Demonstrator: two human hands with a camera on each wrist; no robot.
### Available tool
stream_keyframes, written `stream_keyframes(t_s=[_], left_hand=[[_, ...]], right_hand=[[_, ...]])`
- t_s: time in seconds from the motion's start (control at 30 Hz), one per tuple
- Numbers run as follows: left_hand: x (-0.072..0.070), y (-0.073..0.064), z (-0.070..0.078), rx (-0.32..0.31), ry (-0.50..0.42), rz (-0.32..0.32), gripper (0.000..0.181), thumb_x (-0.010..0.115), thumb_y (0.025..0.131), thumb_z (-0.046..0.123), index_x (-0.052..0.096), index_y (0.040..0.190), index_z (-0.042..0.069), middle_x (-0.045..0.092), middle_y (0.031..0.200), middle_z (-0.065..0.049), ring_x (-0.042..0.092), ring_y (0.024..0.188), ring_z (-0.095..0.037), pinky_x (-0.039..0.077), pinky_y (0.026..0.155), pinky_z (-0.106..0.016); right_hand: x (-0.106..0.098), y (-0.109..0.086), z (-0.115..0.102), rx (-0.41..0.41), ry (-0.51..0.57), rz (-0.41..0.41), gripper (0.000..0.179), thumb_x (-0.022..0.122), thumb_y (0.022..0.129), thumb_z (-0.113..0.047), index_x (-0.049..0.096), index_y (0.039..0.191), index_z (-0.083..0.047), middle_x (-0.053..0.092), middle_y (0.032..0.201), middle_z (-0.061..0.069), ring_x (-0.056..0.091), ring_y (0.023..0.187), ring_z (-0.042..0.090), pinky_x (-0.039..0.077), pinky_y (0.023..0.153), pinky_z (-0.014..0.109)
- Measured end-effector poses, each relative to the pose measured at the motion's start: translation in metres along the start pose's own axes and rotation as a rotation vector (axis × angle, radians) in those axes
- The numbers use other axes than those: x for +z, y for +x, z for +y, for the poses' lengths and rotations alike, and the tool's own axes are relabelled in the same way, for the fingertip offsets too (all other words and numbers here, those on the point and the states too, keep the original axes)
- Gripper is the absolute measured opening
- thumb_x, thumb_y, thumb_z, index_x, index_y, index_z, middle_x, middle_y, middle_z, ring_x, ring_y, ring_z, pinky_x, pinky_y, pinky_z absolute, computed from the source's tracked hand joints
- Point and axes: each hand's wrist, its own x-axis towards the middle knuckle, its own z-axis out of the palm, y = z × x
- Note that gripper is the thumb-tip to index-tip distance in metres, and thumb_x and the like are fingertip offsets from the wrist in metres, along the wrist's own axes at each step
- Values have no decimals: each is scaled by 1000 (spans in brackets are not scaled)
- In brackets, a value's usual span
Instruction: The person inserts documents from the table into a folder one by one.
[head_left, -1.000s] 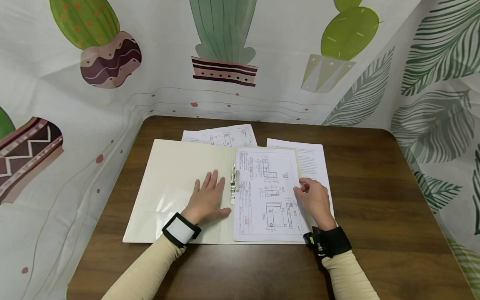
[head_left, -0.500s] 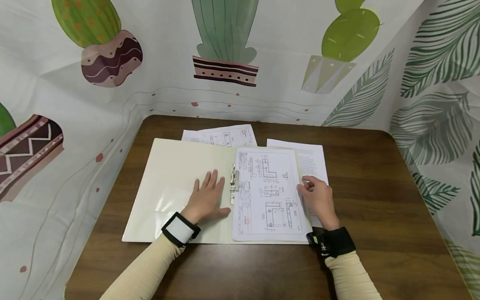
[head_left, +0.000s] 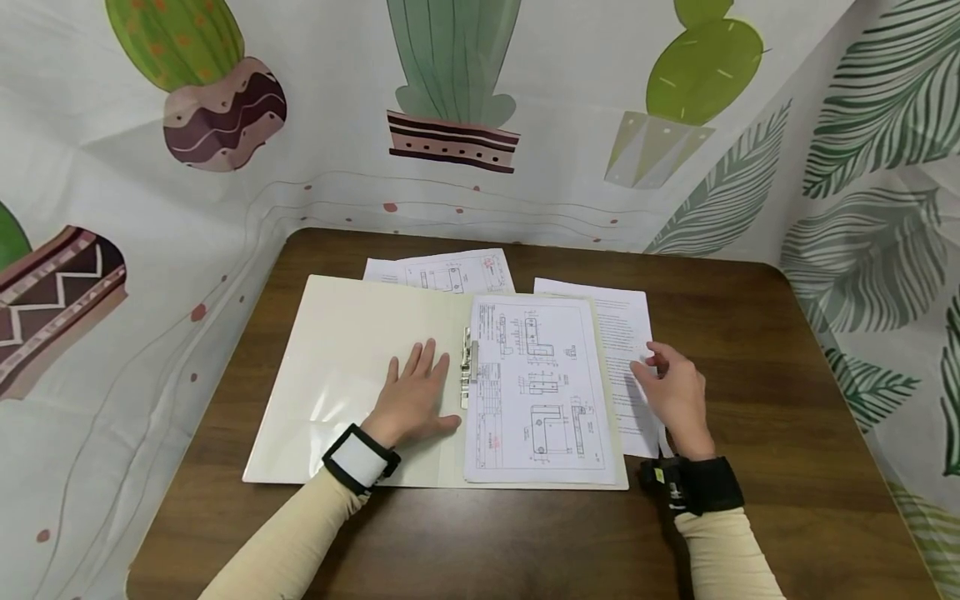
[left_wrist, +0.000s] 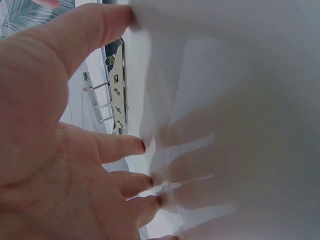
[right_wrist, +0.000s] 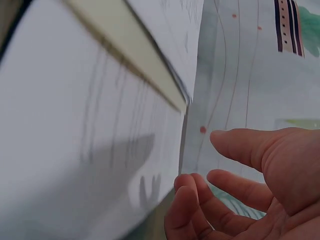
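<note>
A cream ring binder (head_left: pixel 360 333) lies spread flat on the table. Its metal clip (head_left: pixel 469 367) runs along the spine, and a stack of drawing sheets (head_left: pixel 555 400) sits on the right side. My left hand (head_left: pixel 412 400) rests with fingers spread on the inside of the left cover; in the left wrist view its fingertips touch the glossy surface. Over the printed text sheets (head_left: pixel 618 333) to the right of the binder hovers my right hand (head_left: pixel 671 396), fingers loosely bent. The right wrist view shows a gap between its thumb and fingers, with nothing held.
More drawing sheets (head_left: pixel 453 271) stick out from behind the binder at the back. The brown wooden table (head_left: pixel 750 375) extends to the right and in front. A cloth printed with cacti (head_left: pixel 555 83) hangs behind the table.
My right hand has moved right, away from the drawing sheets' right edge and over the text sheets. The binder's lower right corner now shows. My left hand stays in place.
</note>
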Motion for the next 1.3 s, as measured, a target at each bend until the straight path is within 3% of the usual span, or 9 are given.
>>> stream_keyframes(t_s=[0.27, 0.5, 0.67, 0.93, 1.3], left_hand=[[1, 0, -1, 7, -1, 2, 104, 77, 85, 53, 27, 161, 2, 6, 169, -24, 4, 156, -42, 6, 121, -67], [1, 0, -1, 7, 3, -3, 104, 77, 85, 53, 27, 162, 2, 5, 169, -24, 4, 156, -42, 6, 121, -67], [-2, -1, 0, 12, -6, 2, 104, 77, 85, 52, 28, 161, 1, 7, 169, -24, 5, 156, -42, 7, 121, -67], [-2, -2, 0, 3, -14, 0, 103, 78, 85, 51, 28, 161, 1, 8, 169, -24, 5, 156, -42, 7, 121, -66], [-2, -3, 1, 5, -12, 9, 103, 77, 85, 51, 29, 161, 1, 8, 169, -24, 6, 156, -42, 7, 121, -66]], right_hand=[[-27, 6, 17, 37, -19, 51, 57, 64, 102, -26, 48, 151, -2, 63, 133, 25, 65, 108, 41, 49, 67, 34], [-53, 6, 36, 61, 3, 63, 64, 60, 103, -32, 39, 157, -4, 54, 145, 28, 63, 117, 45, 53, 81, 53], [-67, 5, 44, 75, 10, 87, 69, 60, 103, -31, 32, 160, -4, 44, 154, 29, 55, 127, 50, 48, 94, 63], [-74, 8, 51, 103, -18, 84, 72, 59, 103, -32, 27, 162, -4, 39, 156, 32, 42, 137, 53, 37, 105, 68], [-73, 24, 53, 150, -18, 52, 76, 59, 103, -36, 23, 163, -4, 38, 154, 35, 51, 130, 53, 46, 98, 66]])
